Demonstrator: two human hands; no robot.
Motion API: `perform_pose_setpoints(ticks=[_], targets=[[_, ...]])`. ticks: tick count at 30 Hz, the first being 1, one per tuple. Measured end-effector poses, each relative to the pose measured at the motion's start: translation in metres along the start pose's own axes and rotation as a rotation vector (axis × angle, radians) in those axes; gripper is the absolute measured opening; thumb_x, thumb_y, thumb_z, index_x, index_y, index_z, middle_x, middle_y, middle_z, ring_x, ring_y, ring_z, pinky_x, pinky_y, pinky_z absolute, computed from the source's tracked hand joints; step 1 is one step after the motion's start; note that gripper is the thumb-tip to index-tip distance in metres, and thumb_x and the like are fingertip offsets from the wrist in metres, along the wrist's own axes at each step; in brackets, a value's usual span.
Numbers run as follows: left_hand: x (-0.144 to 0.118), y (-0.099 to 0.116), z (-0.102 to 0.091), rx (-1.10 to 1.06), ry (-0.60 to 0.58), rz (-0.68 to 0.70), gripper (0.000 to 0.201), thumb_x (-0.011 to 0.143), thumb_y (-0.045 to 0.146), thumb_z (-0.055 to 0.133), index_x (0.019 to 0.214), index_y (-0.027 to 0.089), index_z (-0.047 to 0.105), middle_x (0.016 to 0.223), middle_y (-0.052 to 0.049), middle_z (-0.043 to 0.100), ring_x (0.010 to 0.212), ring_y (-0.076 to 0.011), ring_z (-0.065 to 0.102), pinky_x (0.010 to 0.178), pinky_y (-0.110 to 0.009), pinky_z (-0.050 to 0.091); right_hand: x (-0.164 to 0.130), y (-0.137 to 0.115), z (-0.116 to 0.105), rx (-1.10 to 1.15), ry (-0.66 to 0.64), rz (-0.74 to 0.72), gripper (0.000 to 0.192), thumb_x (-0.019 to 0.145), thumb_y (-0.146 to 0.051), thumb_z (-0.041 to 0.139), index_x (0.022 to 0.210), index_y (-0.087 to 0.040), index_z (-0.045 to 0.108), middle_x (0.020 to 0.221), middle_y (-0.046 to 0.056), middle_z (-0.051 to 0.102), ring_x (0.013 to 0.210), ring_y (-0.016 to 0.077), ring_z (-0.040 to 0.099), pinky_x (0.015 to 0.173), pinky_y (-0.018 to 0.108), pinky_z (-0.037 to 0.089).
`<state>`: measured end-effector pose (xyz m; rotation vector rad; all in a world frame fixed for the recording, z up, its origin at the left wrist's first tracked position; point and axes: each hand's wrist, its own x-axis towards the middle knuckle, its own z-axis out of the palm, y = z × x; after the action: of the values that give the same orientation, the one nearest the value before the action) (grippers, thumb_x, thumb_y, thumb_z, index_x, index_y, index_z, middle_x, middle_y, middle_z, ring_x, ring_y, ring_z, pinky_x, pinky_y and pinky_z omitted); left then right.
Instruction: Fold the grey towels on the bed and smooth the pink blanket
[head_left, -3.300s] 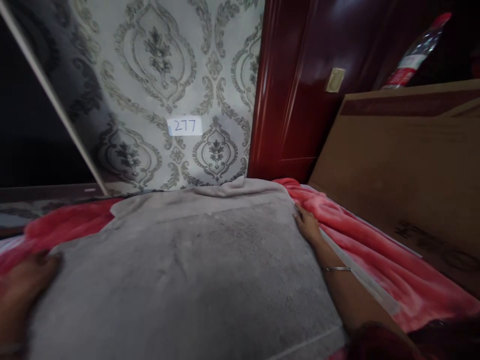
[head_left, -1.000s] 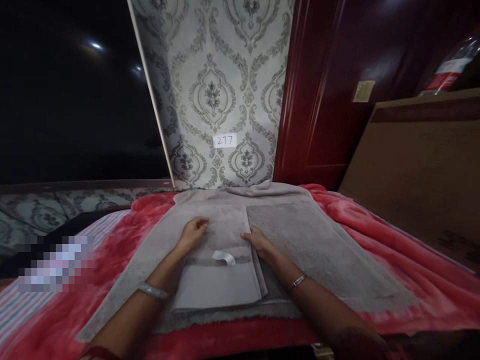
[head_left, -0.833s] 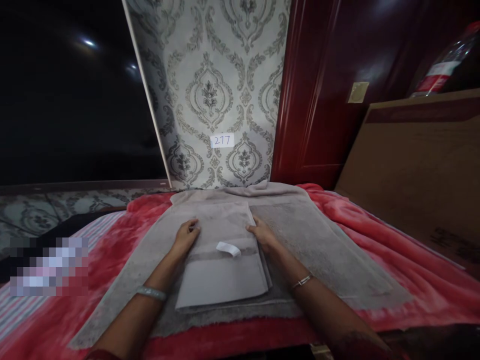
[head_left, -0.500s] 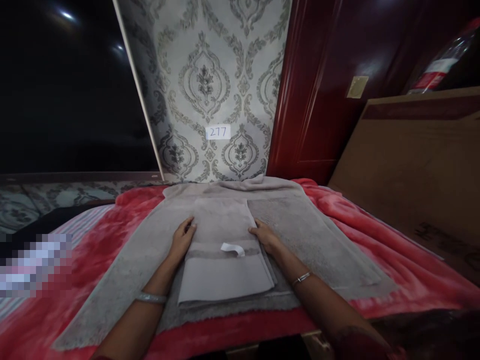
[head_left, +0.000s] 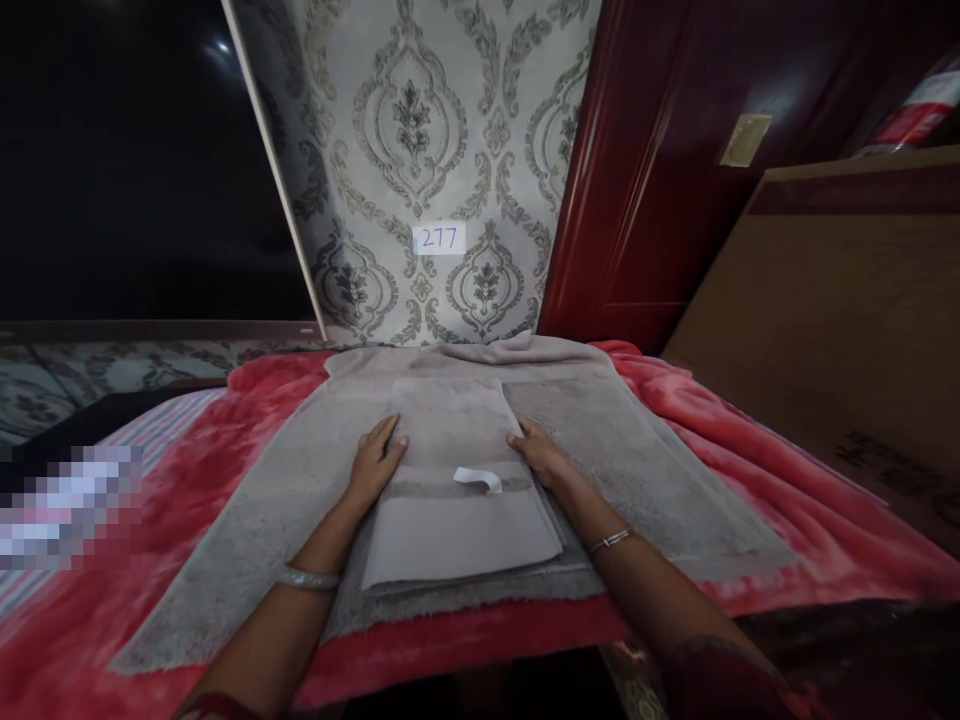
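Folded grey towel (head_left: 457,500) is flanked: left hand (head_left: 375,465) at 9 o'clock, right hand (head_left: 541,455) at 3; fingers flat, nothing gripped.

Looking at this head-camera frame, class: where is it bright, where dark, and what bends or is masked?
Head view: light falls on the patterned wall and folded grey towel; the upper left is near black; glare streaks the red door; wide-angle distortion slants the edges; a pixelated patch masks the left.

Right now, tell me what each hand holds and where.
Nothing gripped: left hand and right hand lie flat against the folded towel's side edges.
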<state>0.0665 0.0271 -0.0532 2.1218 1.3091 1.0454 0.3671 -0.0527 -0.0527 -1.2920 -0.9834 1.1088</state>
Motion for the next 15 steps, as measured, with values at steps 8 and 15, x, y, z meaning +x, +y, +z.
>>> perform_pose_setpoints(ticks=[8,15], targets=[[-0.003,0.0,0.007,0.187,-0.058,0.135,0.058,0.09,0.043,0.051,0.144,0.021,0.052,0.154,-0.012,0.046,0.142,-0.0294,0.042,0.117,-0.051,0.031,0.002,-0.003,-0.008,-0.041,0.051,-0.009,0.053,0.067,-0.018,0.062,0.12,-0.022,0.066,0.09,-0.002,0.075,0.081,0.0194,0.068,0.071,0.03,0.055],[-0.004,0.005,0.007,0.242,-0.08,0.125,0.061,0.09,0.045,0.052,0.147,0.021,0.05,0.155,-0.012,0.044,0.141,-0.033,0.041,0.116,-0.055,0.031,-0.008,-0.002,-0.016,-0.057,0.041,0.049,0.057,0.071,-0.023,0.067,0.128,-0.019,0.06,0.096,0.002,0.075,0.082,0.0202,0.068,0.076,0.034,0.056]])
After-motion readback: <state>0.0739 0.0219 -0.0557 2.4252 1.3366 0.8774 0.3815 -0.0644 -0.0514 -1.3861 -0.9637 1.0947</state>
